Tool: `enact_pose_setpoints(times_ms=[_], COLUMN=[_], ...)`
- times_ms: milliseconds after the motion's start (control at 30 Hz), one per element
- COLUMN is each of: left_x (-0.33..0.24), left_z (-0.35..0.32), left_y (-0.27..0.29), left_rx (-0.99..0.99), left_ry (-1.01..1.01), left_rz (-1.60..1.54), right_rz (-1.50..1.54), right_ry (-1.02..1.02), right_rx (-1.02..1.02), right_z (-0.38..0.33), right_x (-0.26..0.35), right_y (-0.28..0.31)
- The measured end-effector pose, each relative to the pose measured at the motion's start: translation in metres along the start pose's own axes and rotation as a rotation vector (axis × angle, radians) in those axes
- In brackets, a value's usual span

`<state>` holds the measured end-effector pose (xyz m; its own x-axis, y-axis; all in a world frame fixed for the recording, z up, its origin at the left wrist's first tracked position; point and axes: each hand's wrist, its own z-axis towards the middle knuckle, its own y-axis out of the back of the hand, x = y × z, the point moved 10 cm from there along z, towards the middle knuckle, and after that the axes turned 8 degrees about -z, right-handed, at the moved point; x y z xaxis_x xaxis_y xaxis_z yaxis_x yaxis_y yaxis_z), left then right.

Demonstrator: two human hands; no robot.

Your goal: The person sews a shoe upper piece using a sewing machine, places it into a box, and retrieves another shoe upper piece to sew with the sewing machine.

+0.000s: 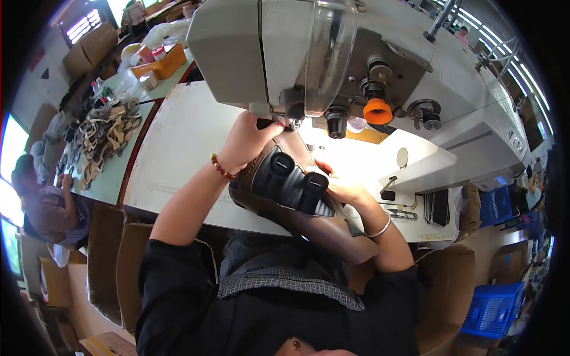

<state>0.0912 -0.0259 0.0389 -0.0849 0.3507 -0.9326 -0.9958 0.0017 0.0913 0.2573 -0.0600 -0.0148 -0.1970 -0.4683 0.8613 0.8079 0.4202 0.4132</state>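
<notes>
A brown leather shoe upper (332,234) with a dark padded part and two black straps lies under the head of a sewing machine (231,53). Its far edge reaches the needle area (292,123), where the lamp shines brightly. My left hand (252,139) is closed on the upper's far left edge, thumb pointing toward the needle. On the right side, my right hand (344,187) grips the upper's edge, some fingers tucked out of sight beneath it. The near end of the upper hangs over the table edge toward my lap.
Tweezers and small tools (402,215) lie on the white table (172,142) at the right, beside a dark stack (437,207). Leather scraps (110,133) cover a green table at left, where another person (50,202) sits. Cardboard boxes (448,285) and a blue crate (493,308) stand below.
</notes>
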Motion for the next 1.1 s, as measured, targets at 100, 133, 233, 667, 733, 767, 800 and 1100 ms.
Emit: enact_pose_setpoints(times_ms=[100,133,233,667,733,767,800,1100], left_x=[0.001,-0.001,-0.001,-0.010,-0.002,0.004,0.005,0.008], left_z=[-0.003,-0.004,-0.006,-0.008,-0.008,-0.008,-0.006,0.010], left_y=[-0.001,-0.001,0.000,0.005,0.007,0.007,0.006,0.004], left_rx=[-0.027,-0.042,-0.002,-0.100,-0.097,-0.095,-0.089,0.020], left_ry=[-0.033,-0.085,0.024,-0.050,-0.011,0.024,0.023,-0.126], left_rz=[0.086,0.104,0.204,0.250,0.212,0.165,0.166,0.130], right_rz=[-0.087,0.027,0.075,0.142,0.000,-0.153,-0.152,-0.058], right_ry=[-0.127,-0.172,-0.126,-0.153,-0.145,-0.138,-0.139,0.089], right_rx=[0.059,0.052,-0.011,-0.102,-0.010,0.082,0.075,-0.160], right_z=[0.002,0.001,0.001,0.001,0.002,0.000,0.000,-0.008], right_x=[-0.041,-0.048,-0.037,-0.024,-0.020,-0.019,-0.021,0.002], right_y=[-0.001,-0.002,-0.002,0.007,0.012,0.009,0.008,0.002])
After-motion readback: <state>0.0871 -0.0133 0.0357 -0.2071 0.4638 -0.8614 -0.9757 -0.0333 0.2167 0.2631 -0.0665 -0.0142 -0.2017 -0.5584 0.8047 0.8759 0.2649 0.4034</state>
